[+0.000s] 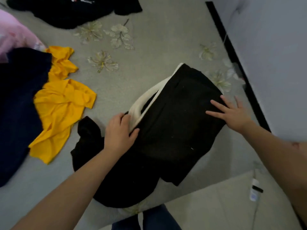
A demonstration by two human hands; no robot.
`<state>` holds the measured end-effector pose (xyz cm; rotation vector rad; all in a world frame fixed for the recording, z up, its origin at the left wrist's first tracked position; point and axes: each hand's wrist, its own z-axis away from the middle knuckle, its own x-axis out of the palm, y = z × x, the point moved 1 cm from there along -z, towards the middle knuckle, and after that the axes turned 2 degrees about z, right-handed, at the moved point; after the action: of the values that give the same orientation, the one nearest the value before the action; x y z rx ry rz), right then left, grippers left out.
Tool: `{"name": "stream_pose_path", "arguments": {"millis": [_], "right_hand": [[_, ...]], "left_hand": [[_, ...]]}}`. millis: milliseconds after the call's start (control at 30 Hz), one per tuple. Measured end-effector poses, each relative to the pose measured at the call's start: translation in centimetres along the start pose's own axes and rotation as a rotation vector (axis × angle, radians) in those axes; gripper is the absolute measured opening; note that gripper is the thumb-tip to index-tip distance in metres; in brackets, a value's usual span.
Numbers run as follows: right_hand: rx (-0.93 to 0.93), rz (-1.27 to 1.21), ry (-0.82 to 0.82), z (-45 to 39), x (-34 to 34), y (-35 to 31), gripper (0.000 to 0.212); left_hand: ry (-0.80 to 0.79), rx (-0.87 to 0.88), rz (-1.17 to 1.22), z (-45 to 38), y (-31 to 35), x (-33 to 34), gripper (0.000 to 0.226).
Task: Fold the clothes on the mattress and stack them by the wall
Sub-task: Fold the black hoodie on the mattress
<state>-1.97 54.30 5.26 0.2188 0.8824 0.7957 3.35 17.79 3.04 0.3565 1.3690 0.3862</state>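
A black garment with a white collar band (169, 130) lies partly folded on the grey flowered mattress (149, 47), close to the wall (274, 55). My left hand (118, 131) grips the garment's left edge at the white band, fingers curled into the fabric. My right hand (232, 112) presses flat on the garment's upper right corner, fingers spread. A crumpled yellow garment (58, 103) lies to the left, partly under a dark navy garment (20, 105). Another black garment (71, 10) lies at the far end.
A pink cloth (13, 34) shows at the far left edge. A black strip (235, 60) runs between the mattress and the wall. A pale floor (216, 205) with a small white bottle (254, 190) lies at the lower right, beside my knee in blue fabric (149, 219).
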Motion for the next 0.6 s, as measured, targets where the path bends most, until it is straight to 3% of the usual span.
{"name": "stream_pose_path", "arguments": {"millis": [67, 167, 233, 300, 367, 433, 500, 600], "right_hand": [[0.118, -0.094, -0.127, -0.2, 1.8, 0.9, 0.075], [0.292, -0.473, -0.097, 0.2, 2.9, -2.9, 0.072], [0.519, -0.884, 0.092, 2.0, 3.8, -7.8, 0.067], [0.765, -1.369, 0.205, 4.6, 4.8, -12.7, 0.073], [0.881, -1.879, 0.083, 6.4, 5.3, -17.0, 0.08], [0.867, -2.272, -0.001, 7.0, 4.7, -19.8, 0.067], [0.83, -2.366, 0.072, 6.9, 4.2, -20.3, 0.051], [0.863, -2.167, 0.197, 8.6, 4.5, -18.9, 0.042]], "left_hand": [[-0.169, -0.004, -0.017, -0.2, 1.5, 2.5, 0.062], [-0.301, -0.152, 0.212, -0.1, 3.1, 4.7, 0.068], [-0.312, -0.232, 0.284, 0.2, 3.7, 5.2, 0.078], [-0.29, -0.203, 0.185, 0.7, 3.9, 5.3, 0.085], [-0.253, -0.154, 0.004, 0.9, 4.1, 5.5, 0.074], [-0.235, -0.122, -0.036, 0.7, 4.4, 5.7, 0.05], [-0.267, -0.103, 0.004, 0.1, 4.6, 5.8, 0.034], [-0.379, -0.073, 0.024, -0.3, 4.5, 5.4, 0.026]]}}
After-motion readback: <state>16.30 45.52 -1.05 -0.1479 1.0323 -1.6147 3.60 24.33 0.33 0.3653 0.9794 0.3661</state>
